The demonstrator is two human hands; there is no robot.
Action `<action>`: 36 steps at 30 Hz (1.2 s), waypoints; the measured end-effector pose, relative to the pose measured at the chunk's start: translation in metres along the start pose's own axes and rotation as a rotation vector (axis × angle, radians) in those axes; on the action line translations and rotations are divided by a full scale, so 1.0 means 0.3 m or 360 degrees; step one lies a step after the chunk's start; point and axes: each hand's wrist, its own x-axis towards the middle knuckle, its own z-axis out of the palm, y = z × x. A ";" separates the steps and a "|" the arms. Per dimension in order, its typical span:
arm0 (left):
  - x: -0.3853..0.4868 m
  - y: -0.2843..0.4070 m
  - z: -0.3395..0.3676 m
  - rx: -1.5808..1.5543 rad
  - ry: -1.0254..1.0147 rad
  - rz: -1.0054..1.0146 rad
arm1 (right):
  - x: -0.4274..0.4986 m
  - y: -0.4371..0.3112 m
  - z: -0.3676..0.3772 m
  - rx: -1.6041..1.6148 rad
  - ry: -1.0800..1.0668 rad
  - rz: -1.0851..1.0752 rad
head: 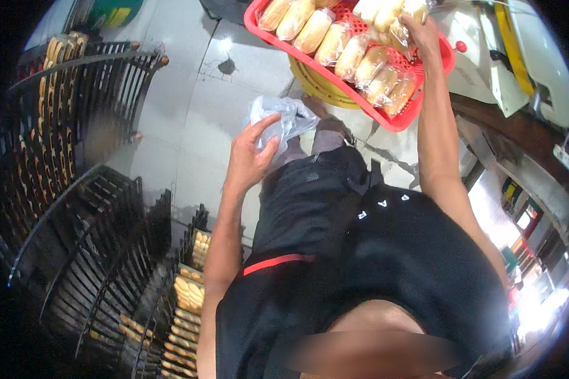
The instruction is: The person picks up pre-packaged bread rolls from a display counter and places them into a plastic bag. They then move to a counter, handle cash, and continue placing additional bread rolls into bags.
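Observation:
A red plastic basket (393,124) at the top holds several bread loaves in clear plastic wrappers, most of them lined up in a row (334,42). Over the basket's upper right, my right hand (422,33) is on a wrapped loaf (400,31); its fingertips are partly lost against the shiny wrapping. Lower and to the left, my left hand (256,156) holds a thin translucent plastic bag (284,118) between thumb and fingers, above my feet and lower legs. The bag looks crumpled.
Beneath the basket is a round yellow plastic object (317,87). Dark metal racks (109,208) stand along the left, some bearing trays of bread (188,291). A white machine (469,57) with a red knob and a yellow strip is at the upper right. The floor (185,94) is tiled.

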 end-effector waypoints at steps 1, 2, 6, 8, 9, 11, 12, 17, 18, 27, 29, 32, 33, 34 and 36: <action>0.015 0.020 -0.003 -0.0039 -0.0049 0.0028 | -0.117 -0.105 -0.055 0.0121 -0.0001 -0.0067; 0.036 0.036 -0.001 -0.0079 -0.0099 0.0068 | -0.234 -0.205 -0.106 0.0239 0.0005 -0.0143; 0.134 0.085 0.091 -0.0678 -0.0430 0.0217 | -0.675 -0.360 -0.270 0.0702 -0.0177 -0.0120; 0.182 0.073 0.193 -0.0941 -0.0609 0.0322 | -0.887 -0.374 -0.366 0.0726 -0.0490 0.0009; 0.191 0.058 0.274 -0.1030 -0.0633 0.0083 | -0.991 -0.368 -0.383 0.0891 -0.0544 -0.0149; 0.190 0.231 0.299 -0.1400 -0.1559 0.0222 | -1.137 -0.365 -0.459 0.0797 -0.1001 0.0069; 0.159 0.270 0.371 -0.1356 -0.1769 0.0202 | -1.199 -0.370 -0.509 0.0721 -0.1097 -0.0080; 0.050 0.301 0.707 -0.0679 -0.2380 -0.0086 | -1.462 -0.163 -0.611 0.0901 -0.0907 0.0229; 0.021 0.339 0.770 -0.0688 -0.2377 -0.0151 | -1.532 -0.073 -0.654 0.1112 -0.0786 0.0391; -0.249 0.670 1.649 -0.0470 -0.2576 -0.0519 | -2.151 0.375 -0.894 0.1762 0.1079 0.0309; -0.283 0.785 1.832 -0.0383 -0.2631 -0.0557 | -2.157 0.411 -1.054 0.1894 0.1241 0.0327; -0.298 0.936 2.105 -0.0280 -0.2681 -0.0482 | -2.156 0.514 -1.264 0.1681 0.1365 0.0339; -0.294 0.990 2.208 -0.0254 -0.2689 -0.0435 | -2.146 0.554 -1.338 0.1602 0.1409 0.0364; -0.276 1.023 2.326 -0.0245 -0.2746 -0.0353 | -2.136 0.611 -1.404 0.1619 0.1481 0.0321; -0.272 1.118 2.535 -0.0301 -0.2714 -0.0325 | -2.105 0.754 -1.534 0.1630 0.1616 0.0239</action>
